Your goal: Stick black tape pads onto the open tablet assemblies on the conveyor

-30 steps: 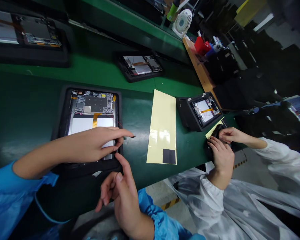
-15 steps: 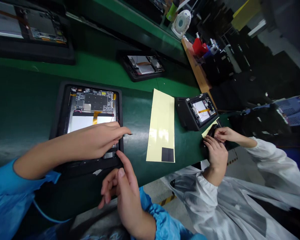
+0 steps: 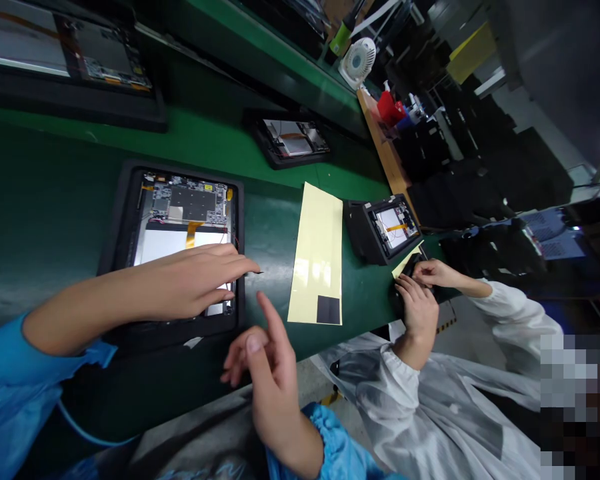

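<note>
My left hand (image 3: 200,277) lies palm down over the lower part of an opened tablet (image 3: 193,203), fingers stretched to the right past its edge. A small dark sliver shows at its fingertips; I cannot make out what it is. The tablet sits in a black frame, with a circuit board, an orange ribbon cable and silvery panels exposed. My right hand (image 3: 273,373) hovers right of the frame's lower corner, index finger extended, the others loosely curled, nothing in it. To its upper right lies a pale yellow backing sheet (image 3: 317,247) with one black square sticker (image 3: 328,310).
Another opened tablet (image 3: 293,140) lies behind, and a larger one (image 3: 105,57) stands at upper left. On the right, a tilted black-housed tablet (image 3: 393,227) stands near a co-worker's hands (image 3: 417,307). A white fan (image 3: 359,61) is at the back.
My right hand has moved away from the tablet's edge, rightward, its index finger lifted. My left hand stays nearly in place. The view has shifted slightly.
</note>
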Action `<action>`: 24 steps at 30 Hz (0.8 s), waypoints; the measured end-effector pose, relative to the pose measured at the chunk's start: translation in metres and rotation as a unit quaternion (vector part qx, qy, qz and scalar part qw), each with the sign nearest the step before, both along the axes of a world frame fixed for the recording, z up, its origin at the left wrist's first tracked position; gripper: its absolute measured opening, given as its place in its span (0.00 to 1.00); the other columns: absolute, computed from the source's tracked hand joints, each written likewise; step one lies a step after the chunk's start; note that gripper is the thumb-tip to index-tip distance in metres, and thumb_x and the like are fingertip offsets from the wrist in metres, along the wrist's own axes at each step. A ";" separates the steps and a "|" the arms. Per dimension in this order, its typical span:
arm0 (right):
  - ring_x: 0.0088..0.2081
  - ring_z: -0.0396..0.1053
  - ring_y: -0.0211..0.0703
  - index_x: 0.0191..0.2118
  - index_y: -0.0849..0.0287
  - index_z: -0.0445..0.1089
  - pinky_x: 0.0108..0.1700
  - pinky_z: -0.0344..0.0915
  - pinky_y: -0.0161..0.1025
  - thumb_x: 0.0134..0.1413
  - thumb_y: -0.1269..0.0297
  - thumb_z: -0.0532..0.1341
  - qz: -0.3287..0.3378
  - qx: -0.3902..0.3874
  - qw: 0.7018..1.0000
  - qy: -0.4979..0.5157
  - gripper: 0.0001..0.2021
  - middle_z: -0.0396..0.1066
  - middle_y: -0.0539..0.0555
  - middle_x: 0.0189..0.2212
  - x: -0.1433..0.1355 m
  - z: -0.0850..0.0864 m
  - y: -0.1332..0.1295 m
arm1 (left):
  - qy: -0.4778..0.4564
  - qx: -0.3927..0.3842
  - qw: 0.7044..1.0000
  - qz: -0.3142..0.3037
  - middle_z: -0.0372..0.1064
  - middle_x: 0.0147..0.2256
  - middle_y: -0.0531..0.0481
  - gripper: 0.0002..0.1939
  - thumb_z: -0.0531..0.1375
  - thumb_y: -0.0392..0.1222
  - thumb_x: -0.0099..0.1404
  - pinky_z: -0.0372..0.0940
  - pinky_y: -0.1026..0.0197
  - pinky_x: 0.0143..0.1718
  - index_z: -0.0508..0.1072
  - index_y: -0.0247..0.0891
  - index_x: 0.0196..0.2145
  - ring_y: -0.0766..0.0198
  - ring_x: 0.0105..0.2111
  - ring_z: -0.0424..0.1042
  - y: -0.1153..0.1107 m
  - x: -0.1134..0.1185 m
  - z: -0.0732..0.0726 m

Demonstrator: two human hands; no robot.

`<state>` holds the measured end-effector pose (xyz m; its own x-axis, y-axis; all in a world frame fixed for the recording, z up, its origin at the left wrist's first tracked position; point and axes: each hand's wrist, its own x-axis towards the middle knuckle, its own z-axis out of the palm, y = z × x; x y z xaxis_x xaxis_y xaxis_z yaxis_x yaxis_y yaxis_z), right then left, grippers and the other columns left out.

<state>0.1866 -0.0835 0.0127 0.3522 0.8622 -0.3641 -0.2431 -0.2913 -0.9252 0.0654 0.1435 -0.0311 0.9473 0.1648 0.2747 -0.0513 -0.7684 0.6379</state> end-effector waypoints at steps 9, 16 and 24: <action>0.30 0.85 0.61 0.78 0.75 0.62 0.29 0.72 0.46 0.78 0.54 0.57 0.392 -0.110 0.724 -0.556 0.35 0.87 0.67 0.35 0.018 0.034 0.036 | -0.008 0.011 1.000 0.024 0.73 0.61 0.41 0.25 0.52 0.47 0.87 0.68 0.51 0.63 0.63 0.47 0.76 0.48 0.60 0.74 -0.003 -0.015 -0.003; 0.34 0.87 0.59 0.65 0.67 0.80 0.34 0.76 0.45 0.79 0.57 0.60 0.332 -0.007 0.758 -0.561 0.22 0.88 0.65 0.37 0.032 0.042 0.045 | -0.053 0.013 0.997 0.063 0.72 0.64 0.43 0.28 0.51 0.45 0.87 0.53 0.39 0.79 0.59 0.51 0.80 0.48 0.66 0.70 -0.014 -0.022 -0.012; 0.50 0.80 0.48 0.55 0.54 0.85 0.51 0.76 0.41 0.69 0.64 0.72 0.136 0.230 0.867 -0.421 0.12 0.80 0.57 0.48 0.061 0.069 0.091 | -0.120 -0.200 0.960 0.152 0.69 0.64 0.47 0.18 0.57 0.58 0.87 0.74 0.65 0.62 0.80 0.51 0.61 0.56 0.66 0.72 -0.027 -0.031 0.018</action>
<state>0.2479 0.0076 0.0818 0.0865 0.9406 0.3283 0.5948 0.2156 -0.7744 0.0343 0.1164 -0.0132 0.7562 0.5616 0.3358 -0.0459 -0.4664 0.8834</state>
